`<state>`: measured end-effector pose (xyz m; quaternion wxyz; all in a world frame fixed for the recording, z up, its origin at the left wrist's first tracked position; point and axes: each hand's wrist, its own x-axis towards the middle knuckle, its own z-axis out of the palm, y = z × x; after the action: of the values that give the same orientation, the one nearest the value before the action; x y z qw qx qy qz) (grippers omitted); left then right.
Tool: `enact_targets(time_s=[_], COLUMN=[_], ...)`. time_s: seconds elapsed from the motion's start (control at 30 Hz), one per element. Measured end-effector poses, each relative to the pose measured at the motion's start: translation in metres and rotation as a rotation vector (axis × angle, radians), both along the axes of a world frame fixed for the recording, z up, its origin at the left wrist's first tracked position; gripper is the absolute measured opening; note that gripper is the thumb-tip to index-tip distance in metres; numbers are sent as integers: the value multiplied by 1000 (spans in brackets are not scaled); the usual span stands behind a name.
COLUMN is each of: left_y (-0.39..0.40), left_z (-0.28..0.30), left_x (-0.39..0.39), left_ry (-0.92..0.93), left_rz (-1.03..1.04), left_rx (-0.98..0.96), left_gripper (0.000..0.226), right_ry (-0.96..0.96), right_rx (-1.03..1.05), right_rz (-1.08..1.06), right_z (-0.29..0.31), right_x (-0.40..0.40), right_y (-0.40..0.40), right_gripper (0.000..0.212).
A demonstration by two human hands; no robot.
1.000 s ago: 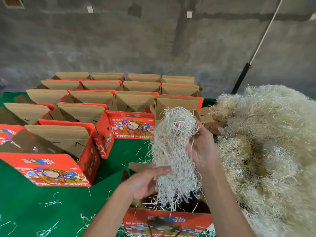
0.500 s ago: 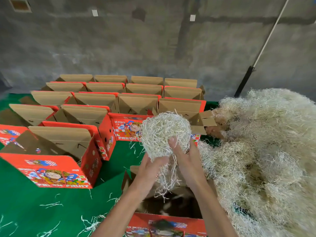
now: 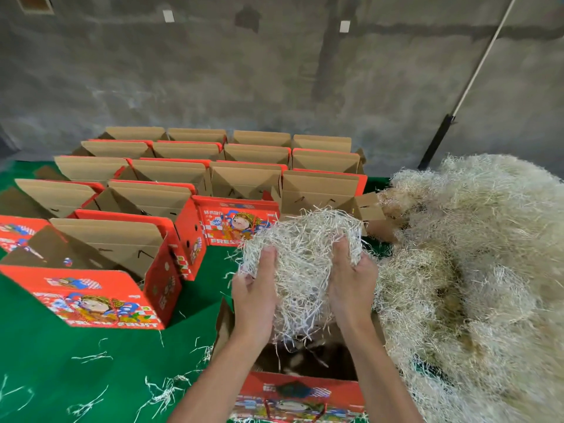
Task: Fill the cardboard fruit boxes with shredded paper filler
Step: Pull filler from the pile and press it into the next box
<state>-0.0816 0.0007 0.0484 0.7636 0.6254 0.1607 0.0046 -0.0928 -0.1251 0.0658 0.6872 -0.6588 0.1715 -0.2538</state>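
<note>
1. Your nearest open box (image 3: 300, 389) sits under both hands; its mouth is partly blocked by the wad of shredded paper (image 3: 302, 264) hanging above it.
2. Right of that box, the shredded paper heap (image 3: 476, 270) presses against it, leaving no gap.
3. Left of that box, bare green worktop (image 3: 91, 361) with loose strands gives you passage.
4. Beyond it, rows of open boxes (image 3: 195, 178) stand packed together.

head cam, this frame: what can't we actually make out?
- Nearest box interior: head view, largely covered by the wad of shredded paper and both forearms; fill level unreadable.
- Fingertips of left hand and right hand: buried in the wad.
- Back-row boxes: insides hidden by raised flaps.
- Big filler pile: cut off by the right edge.
</note>
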Motion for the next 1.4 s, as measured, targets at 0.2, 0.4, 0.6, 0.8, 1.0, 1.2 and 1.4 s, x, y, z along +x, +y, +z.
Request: enact_targets(time_s=[0.2, 0.4, 0.6, 0.8, 1.0, 1.2, 1.4], left_y=[25, 44, 45, 53, 15, 27, 57], left_z=[15, 12, 2, 4, 16, -7, -6], left_x=[11, 17, 20, 20, 5, 8, 20], left_ry=[-20, 59, 144, 256, 172, 114, 138], left_rz=[48, -274, -390, -383, -522, -492, -413], left_rx=[-223, -332, -408, -203, -173, 40, -301], left_gripper=[62, 76, 41, 49, 138, 124, 106], right_ry=[-5, 48, 73, 55, 49, -49, -79], right_rx=[81, 83, 377, 323, 88, 32, 116], right_rz=[-54, -12, 255, 275, 286, 69, -10], right_z=[6, 6, 2, 4, 1, -4, -1], right_x=[-10, -13, -14, -19, -14, -11, -9], right_y=[-26, -30, -32, -33, 7, -3, -29], right_gripper=[60, 44, 30, 44, 40, 44, 42])
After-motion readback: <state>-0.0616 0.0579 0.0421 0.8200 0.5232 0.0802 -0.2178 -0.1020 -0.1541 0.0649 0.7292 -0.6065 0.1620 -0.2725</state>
